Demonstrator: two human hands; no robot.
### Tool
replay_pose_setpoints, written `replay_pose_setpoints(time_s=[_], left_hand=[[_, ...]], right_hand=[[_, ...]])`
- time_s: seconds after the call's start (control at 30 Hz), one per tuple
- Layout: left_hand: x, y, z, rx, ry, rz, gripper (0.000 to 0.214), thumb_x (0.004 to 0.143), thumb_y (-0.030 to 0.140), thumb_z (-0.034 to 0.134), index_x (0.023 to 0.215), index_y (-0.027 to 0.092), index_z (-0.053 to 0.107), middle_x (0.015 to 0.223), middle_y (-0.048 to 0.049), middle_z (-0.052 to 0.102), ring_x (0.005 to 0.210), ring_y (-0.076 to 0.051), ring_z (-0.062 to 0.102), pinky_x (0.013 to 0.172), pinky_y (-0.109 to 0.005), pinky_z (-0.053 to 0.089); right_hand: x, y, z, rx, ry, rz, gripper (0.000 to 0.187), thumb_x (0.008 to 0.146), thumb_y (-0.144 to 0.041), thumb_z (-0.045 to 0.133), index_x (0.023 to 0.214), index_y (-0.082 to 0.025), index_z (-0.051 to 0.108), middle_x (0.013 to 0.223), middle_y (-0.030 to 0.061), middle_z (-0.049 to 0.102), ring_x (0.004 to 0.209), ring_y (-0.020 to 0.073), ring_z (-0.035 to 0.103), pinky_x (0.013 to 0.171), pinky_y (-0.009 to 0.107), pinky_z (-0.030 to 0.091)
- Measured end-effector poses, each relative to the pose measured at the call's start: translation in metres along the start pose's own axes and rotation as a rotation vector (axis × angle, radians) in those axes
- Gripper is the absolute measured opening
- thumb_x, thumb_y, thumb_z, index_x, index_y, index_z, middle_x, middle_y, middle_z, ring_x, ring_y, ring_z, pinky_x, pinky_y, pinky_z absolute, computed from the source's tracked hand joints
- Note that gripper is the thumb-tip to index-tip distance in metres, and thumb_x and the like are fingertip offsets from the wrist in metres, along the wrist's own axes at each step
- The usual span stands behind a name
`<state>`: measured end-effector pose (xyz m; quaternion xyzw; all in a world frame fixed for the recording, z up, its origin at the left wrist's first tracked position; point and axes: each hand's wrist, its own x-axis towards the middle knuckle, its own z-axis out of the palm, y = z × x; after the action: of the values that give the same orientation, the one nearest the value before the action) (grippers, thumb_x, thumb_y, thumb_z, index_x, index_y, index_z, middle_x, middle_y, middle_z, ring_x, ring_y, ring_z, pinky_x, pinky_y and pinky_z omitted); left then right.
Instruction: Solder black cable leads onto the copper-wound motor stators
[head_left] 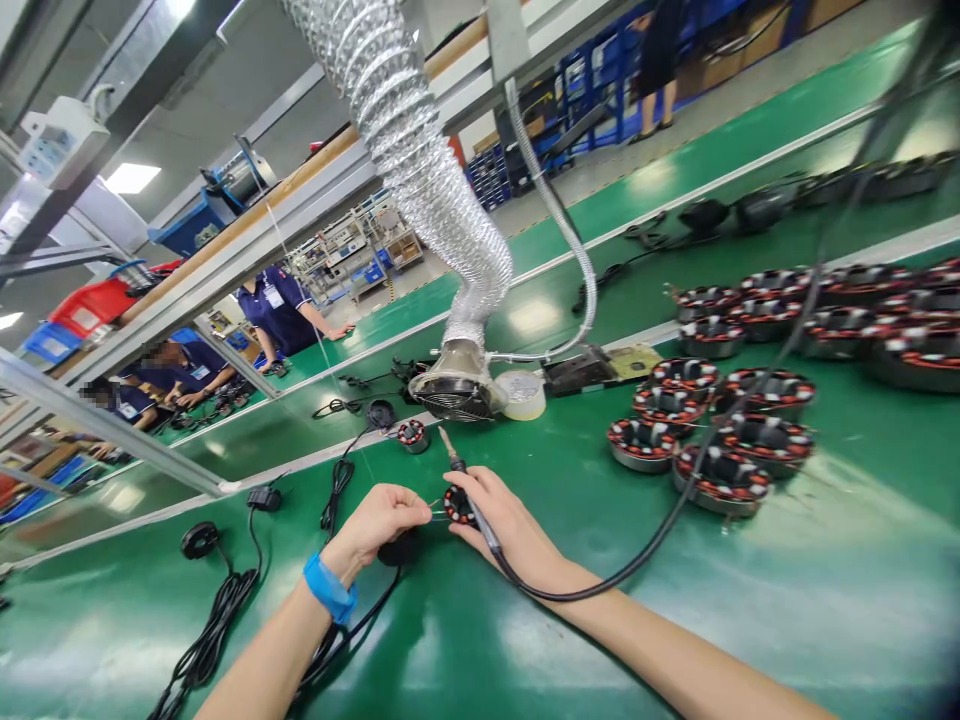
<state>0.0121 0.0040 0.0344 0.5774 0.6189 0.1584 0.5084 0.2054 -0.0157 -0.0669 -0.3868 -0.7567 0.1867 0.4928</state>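
My right hand (506, 515) is closed around a soldering iron (486, 528), whose tip points up and away. The same hand's fingers also grip a small motor stator (456, 506) with red, white and black windings. Beside it my left hand (386, 520) is closed in a pinch on thin wires (436, 508) at the stator's left side. Under the left hand sits a round black part (400, 548), partly hidden, with a black cable running toward me. Another small stator (412, 436) stands farther back, next to a round black housing (379, 414).
A fume extractor hood (456, 385) hangs beyond my hands from a silver duct (427, 170), beside a tape roll (523, 394). Several larger stators (720, 480) stand at right. Coiled black cables (217, 620) lie at left. The iron's cord crosses my right forearm. Co-workers (274, 310) sit farther off.
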Motion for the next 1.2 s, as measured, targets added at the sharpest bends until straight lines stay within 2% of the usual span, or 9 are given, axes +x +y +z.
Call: replay_pose_setpoints(time_s=[0.2,0.37,0.63,0.77,0.87,1.0,1.1,1.2], left_hand=[[0.002,0.0,0.002,-0.026,-0.062,-0.026,0.056,0.059,0.065,0.079,0.067,0.018,0.05,0.047,0.0125,0.025,0.045,-0.005,0.012,0.049,-0.029,0.004],[0.006,-0.001,-0.001,-0.065,-0.082,-0.003,0.056,0.057,0.063,0.082,0.065,0.018,0.048,0.049,0.0116,0.028,0.048,-0.005,0.013,0.05,-0.028,0.006],[0.007,0.008,0.019,0.01,-0.027,-0.018,0.061,0.05,0.07,0.08,0.064,0.018,0.052,0.044,0.0118,0.028,0.042,-0.004,0.014,0.047,-0.029,0.005],[0.006,0.008,0.015,-0.034,-0.015,0.005,0.054,0.058,0.065,0.079,0.067,0.017,0.054,0.045,0.0123,0.028,0.042,-0.004,0.015,0.047,-0.028,0.005],[0.004,0.004,0.003,-0.136,-0.053,-0.011,0.046,0.064,0.055,0.076,0.07,0.014,0.058,0.049,0.009,0.04,0.042,-0.003,0.022,0.047,-0.026,0.009],[0.002,-0.002,-0.01,-0.199,-0.018,-0.031,0.038,0.059,0.044,0.078,0.067,0.013,0.058,0.059,0.0013,0.056,0.046,-0.003,0.036,0.048,-0.024,0.016],[0.002,-0.004,-0.007,-0.163,0.0,-0.048,0.041,0.056,0.046,0.08,0.065,0.013,0.057,0.058,0.0028,0.054,0.045,-0.003,0.031,0.048,-0.026,0.012],[0.001,-0.002,0.003,-0.1,0.037,-0.038,0.046,0.056,0.053,0.08,0.064,0.014,0.057,0.051,0.0077,0.042,0.045,-0.003,0.022,0.049,-0.028,0.008]], right_hand=[[0.0,-0.003,-0.003,0.024,-0.029,0.044,0.068,0.075,-0.002,0.076,0.134,-0.019,0.047,0.121,0.0115,0.052,0.109,0.0251,0.056,0.096,0.041,0.052],[0.0,-0.006,-0.004,0.046,-0.04,0.061,0.07,0.075,-0.002,0.075,0.135,-0.024,0.046,0.122,0.0095,0.052,0.11,0.0244,0.056,0.097,0.041,0.051],[0.001,-0.008,-0.006,0.02,-0.05,0.083,0.071,0.072,-0.001,0.076,0.133,-0.024,0.046,0.121,0.0091,0.052,0.11,0.0249,0.057,0.096,0.041,0.052],[0.0,-0.007,-0.006,0.013,-0.022,0.046,0.064,0.077,-0.003,0.073,0.133,-0.022,0.047,0.119,0.0103,0.053,0.108,0.0247,0.058,0.095,0.041,0.053],[0.0,-0.004,-0.005,0.008,-0.003,0.022,0.059,0.081,-0.005,0.068,0.134,-0.024,0.047,0.119,0.0101,0.053,0.109,0.0253,0.059,0.094,0.041,0.054],[-0.001,0.0,-0.001,-0.014,0.006,-0.009,0.055,0.086,-0.009,0.064,0.135,-0.024,0.045,0.118,0.0107,0.054,0.107,0.0254,0.06,0.091,0.04,0.055],[-0.002,0.001,0.0,-0.026,0.014,-0.027,0.053,0.087,-0.011,0.062,0.135,-0.024,0.045,0.118,0.0113,0.055,0.107,0.0253,0.061,0.09,0.04,0.056],[-0.002,0.001,0.001,-0.034,0.028,-0.037,0.052,0.087,-0.014,0.062,0.135,-0.025,0.046,0.117,0.0107,0.056,0.106,0.0251,0.062,0.089,0.039,0.056]])
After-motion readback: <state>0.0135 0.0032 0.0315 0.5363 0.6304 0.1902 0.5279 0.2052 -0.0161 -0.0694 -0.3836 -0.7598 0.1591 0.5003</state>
